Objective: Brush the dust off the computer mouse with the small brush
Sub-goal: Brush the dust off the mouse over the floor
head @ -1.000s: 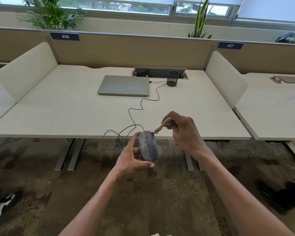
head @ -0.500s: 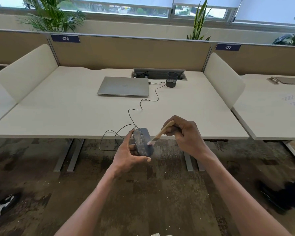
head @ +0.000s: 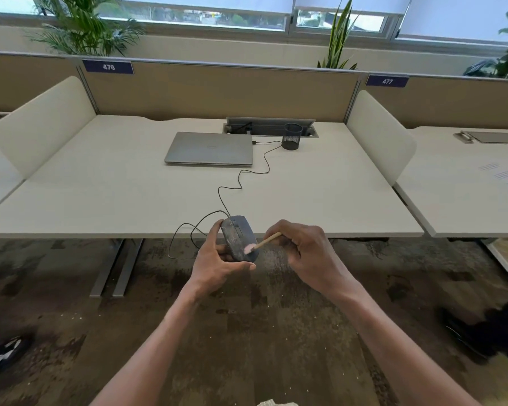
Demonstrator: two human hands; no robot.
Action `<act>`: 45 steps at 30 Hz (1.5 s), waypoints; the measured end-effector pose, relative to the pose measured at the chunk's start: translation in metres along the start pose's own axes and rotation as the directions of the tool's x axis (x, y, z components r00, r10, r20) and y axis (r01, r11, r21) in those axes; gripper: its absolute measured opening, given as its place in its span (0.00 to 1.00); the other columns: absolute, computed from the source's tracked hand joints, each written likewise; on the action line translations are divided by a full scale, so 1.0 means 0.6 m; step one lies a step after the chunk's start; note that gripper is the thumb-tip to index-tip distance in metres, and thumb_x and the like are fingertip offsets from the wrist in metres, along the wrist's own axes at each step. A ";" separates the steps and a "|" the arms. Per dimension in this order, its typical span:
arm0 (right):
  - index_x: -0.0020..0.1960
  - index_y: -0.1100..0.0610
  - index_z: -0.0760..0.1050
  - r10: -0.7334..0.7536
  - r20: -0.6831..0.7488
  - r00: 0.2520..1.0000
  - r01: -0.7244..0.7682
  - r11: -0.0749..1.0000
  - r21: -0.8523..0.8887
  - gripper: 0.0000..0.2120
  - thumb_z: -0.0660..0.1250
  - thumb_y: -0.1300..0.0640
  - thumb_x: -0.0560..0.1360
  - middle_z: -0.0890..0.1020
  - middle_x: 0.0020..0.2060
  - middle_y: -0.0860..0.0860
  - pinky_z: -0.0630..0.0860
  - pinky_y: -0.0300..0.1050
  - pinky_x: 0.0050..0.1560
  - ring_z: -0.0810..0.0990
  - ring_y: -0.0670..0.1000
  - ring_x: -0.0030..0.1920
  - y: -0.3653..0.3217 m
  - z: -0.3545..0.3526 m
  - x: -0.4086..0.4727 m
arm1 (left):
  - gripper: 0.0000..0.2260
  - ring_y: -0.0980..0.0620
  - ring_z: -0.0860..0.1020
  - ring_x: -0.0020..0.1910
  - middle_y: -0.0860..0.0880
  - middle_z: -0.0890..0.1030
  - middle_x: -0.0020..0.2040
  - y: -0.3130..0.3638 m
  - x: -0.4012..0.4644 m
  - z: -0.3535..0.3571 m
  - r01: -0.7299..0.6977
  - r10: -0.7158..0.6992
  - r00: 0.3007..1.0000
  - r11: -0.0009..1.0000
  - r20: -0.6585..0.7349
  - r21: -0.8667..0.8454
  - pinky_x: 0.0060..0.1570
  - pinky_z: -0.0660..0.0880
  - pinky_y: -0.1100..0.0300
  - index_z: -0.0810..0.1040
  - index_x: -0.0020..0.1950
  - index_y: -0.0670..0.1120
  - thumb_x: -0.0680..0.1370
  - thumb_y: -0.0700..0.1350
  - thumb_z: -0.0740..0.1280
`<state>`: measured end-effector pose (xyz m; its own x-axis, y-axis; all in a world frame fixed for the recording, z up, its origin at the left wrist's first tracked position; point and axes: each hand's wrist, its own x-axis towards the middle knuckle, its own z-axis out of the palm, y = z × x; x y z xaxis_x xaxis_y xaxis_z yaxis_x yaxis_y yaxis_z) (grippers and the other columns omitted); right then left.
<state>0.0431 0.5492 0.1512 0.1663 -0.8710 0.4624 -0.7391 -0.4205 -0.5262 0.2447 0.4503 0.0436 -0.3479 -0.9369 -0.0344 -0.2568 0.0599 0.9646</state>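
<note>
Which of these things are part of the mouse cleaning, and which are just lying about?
In use:
dusty dark grey wired computer mouse, held in left hand
small wooden-handled brush, held in right hand

Lying about:
closed silver laptop
black mesh pen cup
white desk

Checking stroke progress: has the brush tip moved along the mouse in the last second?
Yes. The brush tip has travelled from the mouse's far, cable end to its near end, toward the person.
</note>
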 end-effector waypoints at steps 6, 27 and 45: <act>0.53 0.52 0.79 0.049 -0.011 0.999 -0.049 0.999 0.014 0.18 0.64 0.73 0.73 0.81 0.40 0.44 0.77 0.38 0.39 0.81 0.44 0.42 0.011 0.004 -0.032 | 0.60 0.51 0.86 0.54 0.46 0.84 0.60 0.003 -0.001 -0.004 -0.019 0.019 1.000 1.000 -0.014 0.002 0.60 0.82 0.49 0.55 0.81 0.59 0.56 0.55 0.86; 0.52 0.55 0.79 0.204 -0.250 0.946 -0.172 0.974 0.145 0.18 0.63 0.76 0.73 0.85 0.43 0.47 0.85 0.49 0.45 0.85 0.47 0.46 0.040 0.002 -0.027 | 0.61 0.53 0.87 0.51 0.43 0.85 0.61 0.011 -0.014 -0.002 -0.014 0.013 1.000 0.999 0.027 0.044 0.55 0.83 0.58 0.53 0.81 0.59 0.57 0.53 0.86; 0.53 0.60 0.79 0.243 -0.281 0.928 -0.215 0.968 0.130 0.11 0.65 0.73 0.77 0.83 0.44 0.48 0.81 0.37 0.44 0.83 0.46 0.44 0.049 0.003 0.020 | 0.60 0.55 0.87 0.49 0.51 0.86 0.53 0.021 -0.006 0.001 0.017 -0.026 0.994 0.996 0.110 0.085 0.58 0.82 0.54 0.52 0.82 0.59 0.60 0.49 0.87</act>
<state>0.0245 0.5259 0.1402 -0.2085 -0.8397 0.5015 -0.6666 -0.2532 -0.7011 0.2423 0.4544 0.0555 -0.4383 -0.8945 -0.0881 -0.3381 0.0733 0.9383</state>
